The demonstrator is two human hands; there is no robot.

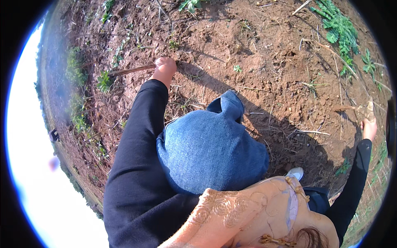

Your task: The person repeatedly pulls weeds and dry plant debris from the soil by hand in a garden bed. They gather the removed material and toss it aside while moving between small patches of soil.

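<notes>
My left hand (165,65) is closed around the end of a brown wooden stick or dry stalk (131,70), which stretches leftward over the soil. Far out to the right, my right hand (369,127) grips a pale, dry plant stalk (369,108) with a brown, root-like tuft beside it. Between my arms bulges a blue denim bag or bundle (214,148), with a folded flap on its far side. Its contents are hidden.
Reddish-brown soil (266,59) with scattered straw lies before me. Leafy green weeds (341,31) grow at upper right, others (105,81) at left. A white shoe (295,173) shows below the bag. A small dark object (54,135) stands near the horizon.
</notes>
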